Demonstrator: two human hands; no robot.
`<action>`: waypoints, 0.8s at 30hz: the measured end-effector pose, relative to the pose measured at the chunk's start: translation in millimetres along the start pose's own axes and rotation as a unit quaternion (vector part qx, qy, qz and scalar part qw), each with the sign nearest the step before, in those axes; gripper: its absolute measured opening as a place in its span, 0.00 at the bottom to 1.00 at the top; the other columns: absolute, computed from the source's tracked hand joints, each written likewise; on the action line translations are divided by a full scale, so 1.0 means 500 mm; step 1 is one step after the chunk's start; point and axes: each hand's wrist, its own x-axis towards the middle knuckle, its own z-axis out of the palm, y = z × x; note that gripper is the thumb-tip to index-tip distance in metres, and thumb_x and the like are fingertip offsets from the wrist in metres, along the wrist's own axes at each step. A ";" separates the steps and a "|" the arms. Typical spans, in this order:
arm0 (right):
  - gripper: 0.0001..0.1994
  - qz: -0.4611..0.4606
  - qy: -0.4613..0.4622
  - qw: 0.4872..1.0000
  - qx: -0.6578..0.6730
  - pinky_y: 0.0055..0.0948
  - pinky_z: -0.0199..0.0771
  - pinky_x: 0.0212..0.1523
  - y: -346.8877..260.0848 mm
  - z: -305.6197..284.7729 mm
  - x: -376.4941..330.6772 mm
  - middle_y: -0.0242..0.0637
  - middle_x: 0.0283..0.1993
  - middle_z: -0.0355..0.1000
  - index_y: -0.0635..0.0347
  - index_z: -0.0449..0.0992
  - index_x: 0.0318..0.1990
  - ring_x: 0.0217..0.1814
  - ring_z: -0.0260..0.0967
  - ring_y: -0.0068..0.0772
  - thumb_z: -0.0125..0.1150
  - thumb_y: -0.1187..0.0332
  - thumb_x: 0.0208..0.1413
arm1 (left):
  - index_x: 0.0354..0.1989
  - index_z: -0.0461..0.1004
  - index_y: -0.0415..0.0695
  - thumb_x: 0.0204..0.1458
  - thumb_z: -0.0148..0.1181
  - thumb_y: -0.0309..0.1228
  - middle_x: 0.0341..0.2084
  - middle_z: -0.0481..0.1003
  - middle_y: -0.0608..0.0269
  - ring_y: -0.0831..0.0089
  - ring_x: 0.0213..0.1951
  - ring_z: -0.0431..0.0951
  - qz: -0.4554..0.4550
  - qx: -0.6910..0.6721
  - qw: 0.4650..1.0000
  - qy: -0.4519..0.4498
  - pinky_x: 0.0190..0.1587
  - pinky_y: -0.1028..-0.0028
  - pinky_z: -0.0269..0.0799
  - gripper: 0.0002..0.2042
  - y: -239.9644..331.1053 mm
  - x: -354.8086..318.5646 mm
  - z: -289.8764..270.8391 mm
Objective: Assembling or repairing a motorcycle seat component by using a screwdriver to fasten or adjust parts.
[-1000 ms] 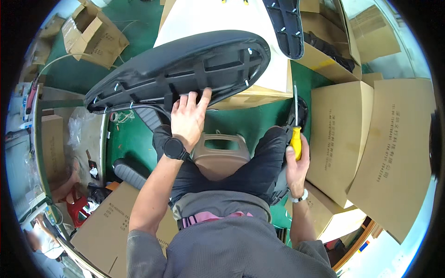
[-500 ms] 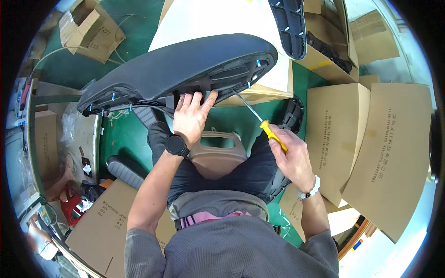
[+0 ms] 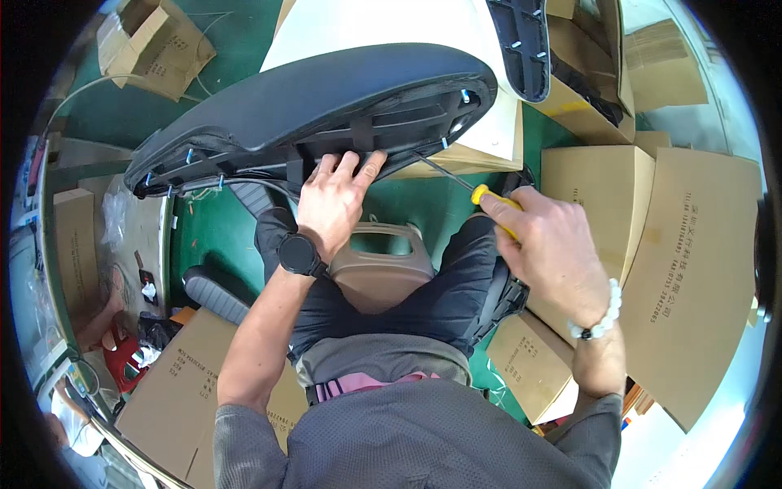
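Observation:
A long black padded seat, like one from a scooter, is tilted up in front of me. Its ribbed plastic underside and several pale blue-tipped studs face me. My left hand grips its lower edge near the middle, fingertips against the underside and a watch on the wrist. In my right hand is a screwdriver with a yellow handle, its thin shaft pointing up and left. The screwdriver's tip meets the seat's lower rim, right of my left fingers; the very end is hard to see.
Behind the seat stands a box topped with a white sheet; another seat base lies at its right. Cardboard boxes crowd the right side, another box the lower left. Between my legs is a beige plastic stool.
My right hand has swung right and slightly up, and the screwdriver lies flatter, its tip still at the rim. The seat has shifted slightly up in view; my left hand keeps its hold.

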 end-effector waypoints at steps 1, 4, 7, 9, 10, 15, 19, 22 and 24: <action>0.16 -0.012 -0.023 1.000 -0.004 0.43 0.75 0.33 0.009 -0.008 0.013 0.41 0.31 0.72 0.54 0.80 0.51 0.33 0.76 0.45 0.64 0.70 0.52 | 0.61 0.73 0.53 0.45 0.57 0.20 0.38 0.72 0.60 0.58 0.43 0.76 -0.010 -0.003 0.999 -0.035 0.42 0.62 0.81 0.30 0.000 0.000 -0.007; 0.14 -0.037 -0.037 0.999 0.002 0.43 0.75 0.33 0.019 -0.015 0.050 0.41 0.28 0.72 0.54 0.80 0.49 0.31 0.76 0.46 0.63 0.70 0.53 | 0.63 0.72 0.52 0.44 0.58 0.19 0.40 0.73 0.60 0.57 0.46 0.76 -0.023 -0.013 0.997 -0.072 0.46 0.62 0.81 0.32 -0.001 0.003 -0.015; 0.12 -0.018 -0.040 0.999 -0.023 0.41 0.75 0.32 -0.007 0.010 0.047 0.40 0.31 0.71 0.55 0.80 0.44 0.30 0.75 0.41 0.65 0.70 0.51 | 0.63 0.71 0.51 0.44 0.59 0.19 0.40 0.73 0.60 0.57 0.46 0.76 -0.035 -0.011 0.996 -0.077 0.44 0.62 0.82 0.32 -0.007 0.002 -0.016; 0.17 0.010 0.055 0.998 0.035 0.39 0.76 0.28 -0.020 0.100 0.001 0.41 0.34 0.71 0.55 0.80 0.50 0.29 0.75 0.40 0.66 0.71 0.50 | 0.63 0.71 0.50 0.43 0.59 0.19 0.40 0.73 0.59 0.57 0.45 0.76 -0.040 -0.007 0.996 -0.078 0.43 0.62 0.82 0.32 -0.002 0.015 -0.015; 0.19 0.031 0.103 0.992 0.060 0.38 0.77 0.27 -0.026 0.152 -0.018 0.43 0.37 0.72 0.55 0.80 0.52 0.30 0.75 0.41 0.67 0.72 0.50 | 0.62 0.72 0.50 0.43 0.59 0.19 0.40 0.73 0.58 0.57 0.44 0.76 -0.045 -0.012 0.996 -0.079 0.42 0.63 0.82 0.32 0.007 0.030 -0.024; 0.23 0.080 0.201 0.971 0.099 0.37 0.80 0.30 -0.051 0.272 -0.030 0.47 0.47 0.74 0.54 0.79 0.58 0.35 0.78 0.44 0.67 0.71 0.52 | 0.61 0.72 0.48 0.42 0.60 0.18 0.39 0.73 0.58 0.57 0.43 0.76 -0.054 -0.017 0.995 -0.079 0.41 0.63 0.83 0.31 0.009 0.050 -0.032; 0.23 0.092 0.221 0.962 0.133 0.38 0.81 0.34 -0.039 0.280 -0.037 0.47 0.45 0.75 0.53 0.78 0.59 0.36 0.78 0.46 0.69 0.71 0.52 | 0.62 0.72 0.49 0.43 0.59 0.18 0.39 0.73 0.58 0.57 0.45 0.77 -0.051 -0.004 0.997 -0.066 0.41 0.63 0.83 0.31 0.004 0.036 -0.022; 0.23 0.108 0.209 0.962 0.136 0.38 0.79 0.36 -0.009 0.214 -0.048 0.44 0.44 0.75 0.53 0.79 0.56 0.37 0.77 0.45 0.70 0.73 0.50 | 0.62 0.73 0.49 0.44 0.59 0.18 0.39 0.73 0.58 0.57 0.44 0.77 -0.046 -0.007 0.997 -0.057 0.41 0.62 0.83 0.31 0.007 0.040 -0.021; 0.22 0.082 0.166 0.977 0.108 0.38 0.78 0.36 0.012 0.175 -0.048 0.43 0.44 0.75 0.54 0.79 0.55 0.37 0.77 0.44 0.69 0.73 0.50 | 0.62 0.73 0.49 0.44 0.59 0.18 0.39 0.73 0.58 0.56 0.44 0.77 -0.047 -0.006 0.997 -0.053 0.41 0.62 0.83 0.31 0.009 0.038 -0.015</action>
